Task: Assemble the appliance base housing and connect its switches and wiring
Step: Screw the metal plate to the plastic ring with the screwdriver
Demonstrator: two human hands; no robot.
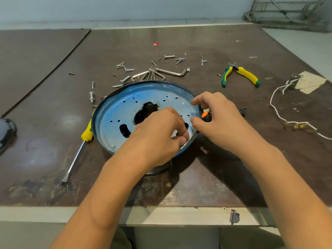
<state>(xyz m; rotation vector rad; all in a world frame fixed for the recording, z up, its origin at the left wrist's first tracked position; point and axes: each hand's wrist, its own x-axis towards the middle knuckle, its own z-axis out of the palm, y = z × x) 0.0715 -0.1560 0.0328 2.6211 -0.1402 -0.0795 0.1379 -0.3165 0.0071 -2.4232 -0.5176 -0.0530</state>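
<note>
The round base housing [125,112], a shiny blue-tinted metal plate with a black rim and several holes, lies in the middle of the table. My left hand [158,135] rests over its near right part, fingertips curled together and pinching something small and pale that I cannot identify. My right hand [215,115] hovers at the housing's right rim, thumb and fingers bent and apart, holding nothing visible. An orange-and-black tool handle [205,116] shows just behind its thumb. White wiring with brass terminals [294,124] lies at the far right.
A yellow-handled flat screwdriver [80,150] lies left of the housing. Loose screws and bolts [125,69] and hex keys [172,72] are scattered behind it. Green-yellow pliers [240,74] lie at the back right. A dark part [6,130] sits at the left edge.
</note>
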